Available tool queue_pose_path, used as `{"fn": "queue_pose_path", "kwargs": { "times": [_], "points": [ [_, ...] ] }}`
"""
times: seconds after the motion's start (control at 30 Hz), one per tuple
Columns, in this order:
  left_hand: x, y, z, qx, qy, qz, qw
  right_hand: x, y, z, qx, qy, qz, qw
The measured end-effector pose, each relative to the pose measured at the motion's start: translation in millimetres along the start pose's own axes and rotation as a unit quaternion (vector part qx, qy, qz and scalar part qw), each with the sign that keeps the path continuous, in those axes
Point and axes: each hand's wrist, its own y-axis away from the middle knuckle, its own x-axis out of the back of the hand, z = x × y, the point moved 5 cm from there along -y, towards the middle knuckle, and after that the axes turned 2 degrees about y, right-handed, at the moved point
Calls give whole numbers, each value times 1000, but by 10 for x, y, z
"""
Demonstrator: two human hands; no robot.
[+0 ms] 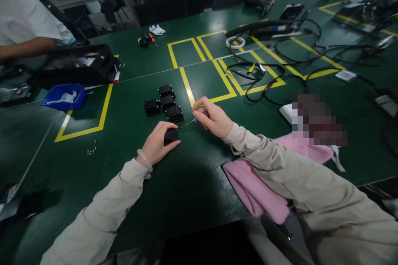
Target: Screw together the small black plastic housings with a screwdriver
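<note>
My left hand [159, 143] grips a small black box-shaped block [171, 136] on the green table, thumb along its near side and fingers over the far side. In my right hand [214, 118] is a thin screwdriver [187, 123], held between thumb and fingers. Its shaft slants left and its tip meets the block's upper right corner, where a screw may sit; that spot is too small to tell. Just beyond lie several similar black blocks [168, 102] with small shiny screws at their corners. To the left, a few loose screws [92, 149] are scattered on the table.
A blue bin [64, 97] and a black tray [102, 64] stand at the left, near a person in a white sleeve [37, 20]. Black cables [273, 64] spread over the right side. A pink cloth [258, 188] lies by my right forearm. Yellow tape [186, 85] marks the green table.
</note>
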Motion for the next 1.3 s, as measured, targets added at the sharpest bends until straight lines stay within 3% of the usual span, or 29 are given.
{"fn": "queue_pose_path", "kwargs": {
  "times": [1.3],
  "points": [
    [3, -2, -7, 4, -1, -2, 1000, -2, 3, -32, 5, 11, -8, 1000]
  ]
}}
